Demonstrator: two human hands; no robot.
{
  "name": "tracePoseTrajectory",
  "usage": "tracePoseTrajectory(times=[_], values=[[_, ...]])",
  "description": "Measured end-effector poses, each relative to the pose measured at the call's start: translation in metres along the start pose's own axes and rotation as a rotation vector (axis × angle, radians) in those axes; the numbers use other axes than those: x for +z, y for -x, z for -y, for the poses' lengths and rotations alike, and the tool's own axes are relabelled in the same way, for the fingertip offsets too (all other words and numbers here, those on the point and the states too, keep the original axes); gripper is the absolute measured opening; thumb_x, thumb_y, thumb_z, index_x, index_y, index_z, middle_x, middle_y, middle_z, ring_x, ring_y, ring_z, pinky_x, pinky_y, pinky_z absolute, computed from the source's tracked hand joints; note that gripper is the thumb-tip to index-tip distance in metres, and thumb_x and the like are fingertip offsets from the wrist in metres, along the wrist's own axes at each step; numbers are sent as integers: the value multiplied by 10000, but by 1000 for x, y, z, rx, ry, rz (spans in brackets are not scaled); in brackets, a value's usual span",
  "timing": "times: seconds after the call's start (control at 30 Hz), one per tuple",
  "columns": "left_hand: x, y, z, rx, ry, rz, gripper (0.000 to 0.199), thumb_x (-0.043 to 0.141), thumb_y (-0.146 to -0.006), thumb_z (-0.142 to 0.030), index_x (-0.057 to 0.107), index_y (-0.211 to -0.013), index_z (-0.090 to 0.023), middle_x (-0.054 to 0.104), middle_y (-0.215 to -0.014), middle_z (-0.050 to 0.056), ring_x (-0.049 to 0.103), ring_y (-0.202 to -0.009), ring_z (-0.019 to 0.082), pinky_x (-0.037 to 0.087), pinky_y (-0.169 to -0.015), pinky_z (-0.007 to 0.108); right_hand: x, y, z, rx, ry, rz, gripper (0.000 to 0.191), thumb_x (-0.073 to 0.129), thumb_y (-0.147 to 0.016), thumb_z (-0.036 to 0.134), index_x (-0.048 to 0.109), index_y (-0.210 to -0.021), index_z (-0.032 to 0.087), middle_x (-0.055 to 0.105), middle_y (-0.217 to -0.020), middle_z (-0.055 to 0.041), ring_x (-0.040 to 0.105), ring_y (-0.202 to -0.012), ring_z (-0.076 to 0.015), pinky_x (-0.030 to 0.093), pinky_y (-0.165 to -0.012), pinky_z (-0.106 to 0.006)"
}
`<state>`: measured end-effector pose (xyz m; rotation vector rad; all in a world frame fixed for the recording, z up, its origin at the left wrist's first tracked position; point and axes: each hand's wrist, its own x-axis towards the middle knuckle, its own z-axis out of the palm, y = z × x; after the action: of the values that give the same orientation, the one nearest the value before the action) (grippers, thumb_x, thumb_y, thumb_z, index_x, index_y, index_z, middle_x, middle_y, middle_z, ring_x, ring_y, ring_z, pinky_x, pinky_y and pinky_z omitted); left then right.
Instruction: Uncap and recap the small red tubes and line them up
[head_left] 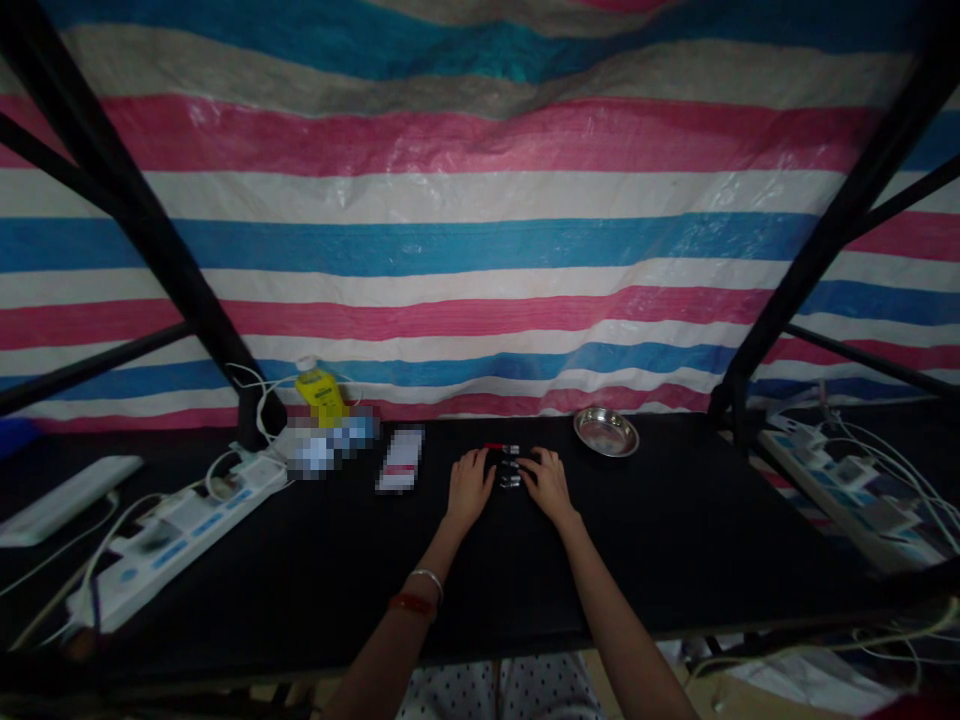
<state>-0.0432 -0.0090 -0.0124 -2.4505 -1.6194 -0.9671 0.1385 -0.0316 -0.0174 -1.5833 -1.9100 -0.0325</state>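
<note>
Several small shiny metal pieces (511, 481) lie in a short column on the black tabletop; their kind is too small to make out. The farthest one has a red part (495, 447) on its left. My left hand (469, 487) rests palm down just left of them, fingers stretched forward and thumb apart, its fingertips close to the red part. On the other side, my right hand (550, 487) is also palm down, with fingers apart and slightly bent. Its fingertips are at the right ends of the pieces; whether they touch cannot be seen clearly.
A round metal dish (606, 432) stands at the back right. Left are a blurred white-and-red packet (401, 460), a yellow bottle (321, 395) and a power strip (180, 540) with cables. Another power strip (847, 490) lies right. Black frame posts flank a striped sheet (480, 240).
</note>
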Motion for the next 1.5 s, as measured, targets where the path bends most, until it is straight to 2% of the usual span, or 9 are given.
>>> tracePoseTrajectory(times=[0.23,0.37,0.47,0.57,0.7,0.83,1.17,1.37,1.5], values=[[3,0,2,20,-14,33,265,352,-913,-285,551,-1048,-173,612,-993,91,554,-930,226,428,-793,378,0,-1,-3,24,-73,20,205,568,-812,337,677,-979,291,562,-1080,-82,480,-995,-246,419,-817,-387],[0,-1,0,-2,28,10,301,345,-917,-309,513,-1121,-165,601,-1051,99,552,-976,229,432,-827,387,0,-1,-4,46,-286,-57,225,503,-845,343,678,-936,235,614,-982,-81,516,-951,-222,422,-837,-385],[-4,0,-2,-21,75,-49,345,346,-918,-319,457,-1203,-159,577,-1121,113,538,-1038,233,432,-861,391,3,-3,-5,196,-594,-218,300,486,-835,406,659,-916,176,646,-902,-86,562,-870,-202,454,-772,-351],[-6,1,-4,-16,111,-121,391,349,-919,-314,393,-1273,-152,535,-1195,134,502,-1111,238,427,-899,395,6,-6,-6,462,-1023,-288,349,559,-763,458,636,-912,152,660,-797,-69,563,-643,-154,458,-566,-284],[-8,3,-5,-14,122,-181,437,360,-917,-295,325,-1327,-149,478,-1256,149,451,-1180,242,418,-937,400,2,-8,-7,666,-1678,-131,216,690,-675,309,635,-836,175,641,-694,-10,497,-499,-77,419,-449,-197],[-10,3,-6,19,115,-203,454,391,-906,-282,319,-1340,-171,454,-1263,147,452,-1177,239,437,-925,391,-5,-7,-4,715,-2004,43,112,672,-699,200,638,-802,172,608,-642,23,457,-457,-33,378,-399,-131],[-10,3,-5,189,55,-156,456,443,-893,-289,352,-1340,-275,264,-1422,125,519,-1086,212,474,-876,370,-3,-3,7,752,-1839,260,186,736,-643,244,649,-772,142,609,-615,9,455,-437,-40,322,-395,-166],[-11,2,-3,206,18,-104,388,408,-908,-241,426,-1295,-251,385,-1381,105,481,-1145,216,440,-884,362,-4,-1,15,700,-1654,300,294,764,-603,339,637,-777,139,540,-522,46,315,-356,-2,146,-355,-173],[-13,3,-3,176,14,-13,270,412,-904,-208,572,-1120,-237,595,-1161,68,553,-1005,193,407,-852,374,-5,-1,16,673,-1586,289,315,758,-601,382,620,-751,142,504,-519,58,291,-352,1,107,-362,-188]])
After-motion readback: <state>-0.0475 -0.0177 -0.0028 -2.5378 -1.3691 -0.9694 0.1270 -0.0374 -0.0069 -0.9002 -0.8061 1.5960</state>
